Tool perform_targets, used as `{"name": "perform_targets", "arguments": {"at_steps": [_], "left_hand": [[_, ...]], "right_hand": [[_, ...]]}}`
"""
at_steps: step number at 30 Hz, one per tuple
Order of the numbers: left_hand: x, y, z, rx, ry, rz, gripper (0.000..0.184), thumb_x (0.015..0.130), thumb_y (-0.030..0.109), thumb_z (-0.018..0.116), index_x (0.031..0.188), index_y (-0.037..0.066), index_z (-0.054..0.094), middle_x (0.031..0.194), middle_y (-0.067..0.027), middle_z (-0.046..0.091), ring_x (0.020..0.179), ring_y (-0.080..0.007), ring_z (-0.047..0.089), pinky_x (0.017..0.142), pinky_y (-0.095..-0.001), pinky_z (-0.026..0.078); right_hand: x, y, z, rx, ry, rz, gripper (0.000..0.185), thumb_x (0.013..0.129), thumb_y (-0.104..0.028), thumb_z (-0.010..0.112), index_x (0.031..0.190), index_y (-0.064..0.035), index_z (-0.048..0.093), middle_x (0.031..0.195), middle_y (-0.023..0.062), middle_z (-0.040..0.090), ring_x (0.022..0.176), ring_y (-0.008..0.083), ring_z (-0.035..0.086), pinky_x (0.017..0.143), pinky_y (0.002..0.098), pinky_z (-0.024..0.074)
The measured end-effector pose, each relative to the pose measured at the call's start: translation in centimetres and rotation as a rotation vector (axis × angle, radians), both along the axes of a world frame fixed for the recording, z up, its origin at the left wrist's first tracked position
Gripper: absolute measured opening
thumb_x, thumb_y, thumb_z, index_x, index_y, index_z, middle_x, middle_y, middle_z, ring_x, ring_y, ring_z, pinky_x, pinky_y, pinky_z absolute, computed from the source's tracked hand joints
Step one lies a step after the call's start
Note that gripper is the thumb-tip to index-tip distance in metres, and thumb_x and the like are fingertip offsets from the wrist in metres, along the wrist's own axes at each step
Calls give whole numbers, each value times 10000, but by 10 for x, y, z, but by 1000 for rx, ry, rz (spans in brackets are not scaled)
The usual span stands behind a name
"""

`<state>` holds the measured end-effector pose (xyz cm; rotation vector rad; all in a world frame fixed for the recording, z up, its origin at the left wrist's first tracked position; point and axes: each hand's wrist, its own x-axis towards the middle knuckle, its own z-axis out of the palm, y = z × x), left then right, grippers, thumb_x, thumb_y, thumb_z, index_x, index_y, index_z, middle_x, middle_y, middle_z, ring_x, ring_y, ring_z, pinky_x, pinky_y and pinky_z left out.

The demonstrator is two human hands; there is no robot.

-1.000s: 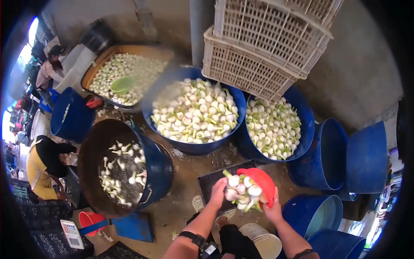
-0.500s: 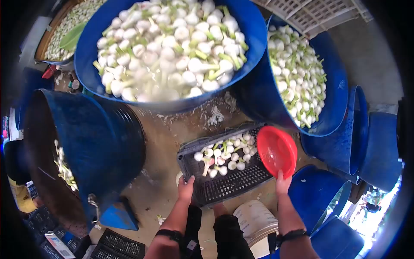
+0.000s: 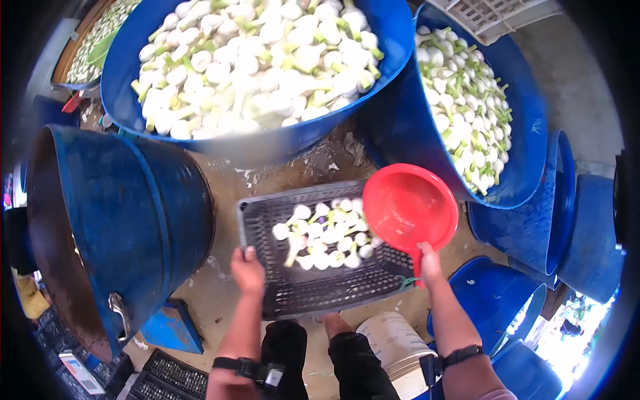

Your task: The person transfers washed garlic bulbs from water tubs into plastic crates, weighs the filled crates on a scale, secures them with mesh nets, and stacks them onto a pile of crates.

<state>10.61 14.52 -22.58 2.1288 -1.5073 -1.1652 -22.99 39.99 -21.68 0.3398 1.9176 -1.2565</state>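
A black plastic crate (image 3: 320, 293) holds several white garlic bulbs (image 3: 327, 233) with short green stems. My left hand (image 3: 248, 270) is closed round the crate's left edge, thumb on top. At the right end, my right hand (image 3: 430, 261) is closed on the handle of a red plastic colander (image 3: 410, 207). The colander's bowl tilts over the crate's right part and covers it. Whether my right hand also grips the crate's rim is hidden.
Big blue tubs of garlic stand ahead (image 3: 393, 73) and ahead right (image 3: 527, 133). A blue drum (image 3: 120, 207) lies tipped at left. Below the crate stands a white bucket (image 3: 393, 340). Blue barrels (image 3: 490, 293) line the right; black crates (image 3: 173, 373) sit lower left.
The crate has come up closer to me and slightly left, looking larger and more level. The colander has moved left over the crate's right end, its handle now showing in my right hand.
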Motion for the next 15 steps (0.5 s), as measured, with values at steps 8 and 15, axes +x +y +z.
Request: {"name": "perform_targets", "arguments": {"at_steps": [8, 15], "left_hand": [[105, -95, -21, -211, -134, -261, 411, 835, 156, 568, 1162, -74, 471, 1111, -207, 565, 968, -304, 560, 894, -330, 406], [-48, -90, 143, -51, 444, -143, 245, 854, 56, 536, 1080, -37, 533, 1012, -102, 593, 938, -158, 554, 849, -280, 434]], "right_hand": [[85, -89, 98, -95, 49, 155, 367, 825, -102, 561, 1167, -1, 476, 1094, 80, 552, 971, 197, 532, 883, 335, 415], [-1, -140, 300, 92, 649, 343, 563, 821, -18, 532, 1332, -46, 296, 1186, 161, 485, 1077, 243, 473, 930, 351, 376]]}}
